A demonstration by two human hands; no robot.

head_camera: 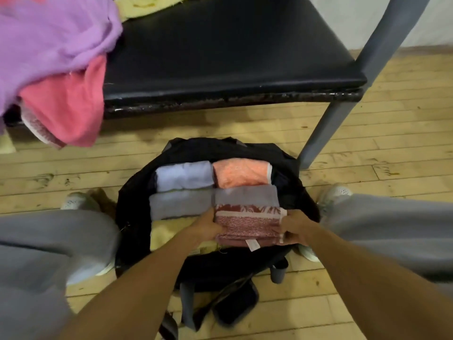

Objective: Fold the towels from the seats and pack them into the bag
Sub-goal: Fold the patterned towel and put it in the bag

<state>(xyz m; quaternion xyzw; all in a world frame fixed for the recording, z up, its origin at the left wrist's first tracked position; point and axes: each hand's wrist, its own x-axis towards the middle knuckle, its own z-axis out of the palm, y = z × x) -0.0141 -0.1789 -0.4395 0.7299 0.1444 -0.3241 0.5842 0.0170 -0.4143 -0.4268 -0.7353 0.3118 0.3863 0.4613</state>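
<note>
Left hand [208,228] grips the left end of the folded maroon towel [247,224], thumb on top, fingers curled under. Right hand [293,229] does the same on the right end, so it's pinched btwn both. That towel has a palm-ish pattern strip and a white tag [252,244] on the near edge.

It's held right at the near-right part of the open black bag [137,187], which sits on the wood floor [367,155] btwn the person's feet. Already in the bag, all folded: light blue towel [183,175] far left, orange towel [241,174] far right, grey towel [180,204] mid left, another grey one [246,196] touching the maroon's far edge, and a yellow towel [161,234] near left.

Far side, the black chair seat [232,57] has a purple towel [49,40] and pink towel [71,106] bunched at its left, pink one hanging over the front edge, plus a pale yellow one [147,6] way at the back.
</note>
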